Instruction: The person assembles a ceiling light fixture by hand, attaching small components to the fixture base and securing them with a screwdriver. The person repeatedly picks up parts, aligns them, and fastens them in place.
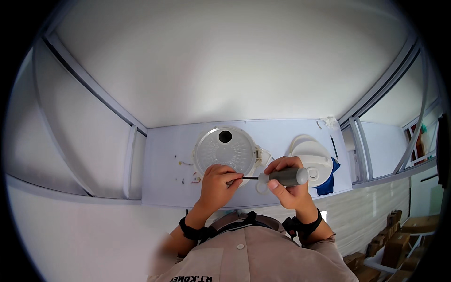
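My right hand (290,196) is closed around the grey handle of a screwdriver (285,177), held level with its dark shaft pointing left. At the shaft's end, the fingers of my left hand (217,188) pinch together on the tip. Whether a small part is also between them is too small to tell. Both hands hover over the near side of a round white appliance (196,157) with a silvery metal disc (213,149) on top. A dark round hole (225,137) shows in the disc's far part. My hands hide its near edge.
To the right stands a white rounded appliance part with a handle (314,157), a blue cloth (328,184) beside it. A thin dark rod (334,146) and crumpled white material (330,122) lie farther right. Small wire ends (185,163) lie left on the white table (162,141).
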